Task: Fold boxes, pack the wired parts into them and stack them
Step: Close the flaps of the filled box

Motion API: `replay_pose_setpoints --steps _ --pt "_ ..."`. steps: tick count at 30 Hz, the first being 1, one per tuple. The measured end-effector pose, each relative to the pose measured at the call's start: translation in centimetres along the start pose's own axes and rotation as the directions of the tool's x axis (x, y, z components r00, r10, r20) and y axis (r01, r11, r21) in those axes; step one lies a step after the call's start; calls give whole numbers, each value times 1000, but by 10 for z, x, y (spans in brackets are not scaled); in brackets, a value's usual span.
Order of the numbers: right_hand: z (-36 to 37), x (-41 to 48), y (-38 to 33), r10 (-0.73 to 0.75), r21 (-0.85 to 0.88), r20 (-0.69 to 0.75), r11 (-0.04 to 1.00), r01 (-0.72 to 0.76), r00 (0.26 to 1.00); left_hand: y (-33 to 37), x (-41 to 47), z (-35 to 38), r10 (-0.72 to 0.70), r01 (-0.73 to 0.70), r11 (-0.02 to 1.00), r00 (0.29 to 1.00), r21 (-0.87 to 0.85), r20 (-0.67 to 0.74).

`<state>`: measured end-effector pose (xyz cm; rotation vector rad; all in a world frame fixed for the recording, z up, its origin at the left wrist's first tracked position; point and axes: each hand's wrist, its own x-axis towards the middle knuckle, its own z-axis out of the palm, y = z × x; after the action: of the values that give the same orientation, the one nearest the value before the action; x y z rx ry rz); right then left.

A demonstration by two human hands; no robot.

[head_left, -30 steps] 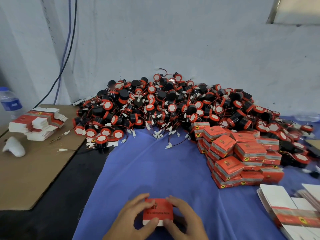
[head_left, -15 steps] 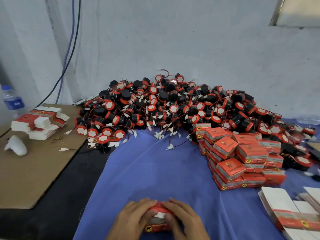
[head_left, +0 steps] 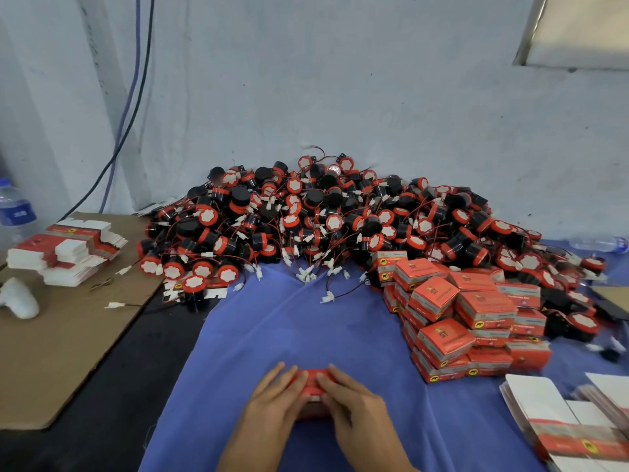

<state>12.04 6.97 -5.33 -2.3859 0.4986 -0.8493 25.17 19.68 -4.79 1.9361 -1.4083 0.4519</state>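
A small red box (head_left: pixel 312 386) lies on the blue cloth (head_left: pixel 289 328) at the near edge, mostly covered by my hands. My left hand (head_left: pixel 275 400) grips its left side with fingers curled over the top. My right hand (head_left: pixel 354 403) grips its right side the same way. A big heap of black and red wired parts (head_left: pixel 340 219) fills the back of the table. A pile of closed red boxes (head_left: pixel 466 315) sits to the right of the middle.
Flat unfolded box blanks (head_left: pixel 561 417) lie at the near right, another stack of blanks (head_left: pixel 68 247) on the brown cardboard sheet (head_left: pixel 51 335) at the left. A water bottle (head_left: pixel 15 212) and a white object (head_left: pixel 18 298) stand at the far left.
The box lay with its printed top showing between my hands. Both hands have turned it and closed over it, so little of it shows.
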Motion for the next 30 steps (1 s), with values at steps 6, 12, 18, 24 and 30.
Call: replay_pose_setpoints --steps 6,12,18,24,30 --pt "11 51 0 104 -27 -48 994 -105 993 -19 41 32 -215 239 958 964 -158 156" --pt "25 68 17 90 67 -166 995 -80 982 -24 68 33 -384 382 864 921 -328 60" --pt "39 64 32 59 53 -215 997 -49 975 -38 48 48 -318 322 910 946 -261 61" --pt "40 61 29 81 6 -120 997 -81 989 -30 43 51 -307 322 936 944 -140 119" --pt "41 59 28 109 1 -113 994 -109 988 -29 39 54 -285 287 958 955 -14 79"
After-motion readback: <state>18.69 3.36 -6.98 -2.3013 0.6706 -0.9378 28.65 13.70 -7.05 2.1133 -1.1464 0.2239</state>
